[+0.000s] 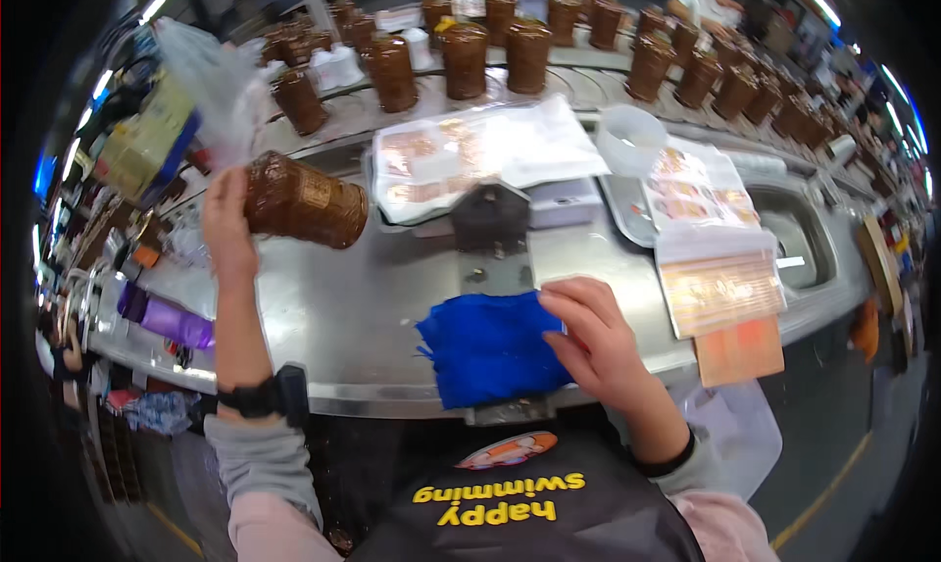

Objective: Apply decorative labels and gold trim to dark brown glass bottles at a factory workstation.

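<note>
My left hand [229,231] is closed around one end of a glossy brown jar [308,201], which lies tilted on its side above the left part of the steel worktop. The jar's front carries a raised, gold-toned panel. At the right edge of a blue cloth [490,349] is my right hand [596,342], its fingers bent and the thumb apart from them, holding nothing I can see. I cannot tell whether its fingertips touch the cloth. The cloth lies over a metal stand [493,231] in front of my apron.
Behind the worktop, several brown jars [464,60] stand along a conveyor. Sticker sheets [480,155] lie at the centre back, more sheets [720,283] overhang at right near a sink [799,234]. A white round tub [630,139] is between them. A purple bottle [167,317] lies at left.
</note>
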`<state>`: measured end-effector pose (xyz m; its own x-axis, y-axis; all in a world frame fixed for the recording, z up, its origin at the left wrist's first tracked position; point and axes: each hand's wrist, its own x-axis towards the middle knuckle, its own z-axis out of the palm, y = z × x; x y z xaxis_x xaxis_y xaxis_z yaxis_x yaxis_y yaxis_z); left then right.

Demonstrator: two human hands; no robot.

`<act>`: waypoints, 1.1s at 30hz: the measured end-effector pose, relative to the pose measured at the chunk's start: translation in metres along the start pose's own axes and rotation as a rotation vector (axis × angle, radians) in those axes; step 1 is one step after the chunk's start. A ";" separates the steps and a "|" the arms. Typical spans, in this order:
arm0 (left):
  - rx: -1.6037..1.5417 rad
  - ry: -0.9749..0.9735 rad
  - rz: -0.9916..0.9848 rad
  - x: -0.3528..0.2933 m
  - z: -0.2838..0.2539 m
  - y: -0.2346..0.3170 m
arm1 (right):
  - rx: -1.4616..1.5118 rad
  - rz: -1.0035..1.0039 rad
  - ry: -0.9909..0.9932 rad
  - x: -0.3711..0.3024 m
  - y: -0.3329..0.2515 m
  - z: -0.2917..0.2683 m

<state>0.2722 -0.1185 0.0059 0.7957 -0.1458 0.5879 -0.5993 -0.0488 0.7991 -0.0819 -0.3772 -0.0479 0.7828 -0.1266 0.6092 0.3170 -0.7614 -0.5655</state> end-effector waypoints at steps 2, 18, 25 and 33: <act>-0.435 -0.196 -0.195 -0.019 0.009 0.044 | -0.019 0.019 0.049 0.006 0.000 0.006; -1.120 -0.542 -1.044 -0.138 0.190 0.019 | -0.076 0.051 0.080 -0.035 0.007 0.002; -0.868 -0.366 -0.997 -0.142 0.195 0.022 | -0.077 0.019 0.141 -0.029 0.009 0.009; -0.412 -0.329 -0.164 -0.186 0.154 0.065 | -0.126 0.045 0.158 -0.022 0.013 0.008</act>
<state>0.0718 -0.2472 -0.0704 0.7667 -0.4733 0.4338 -0.3330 0.2844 0.8990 -0.0907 -0.3795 -0.0730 0.6977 -0.2533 0.6701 0.2061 -0.8249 -0.5264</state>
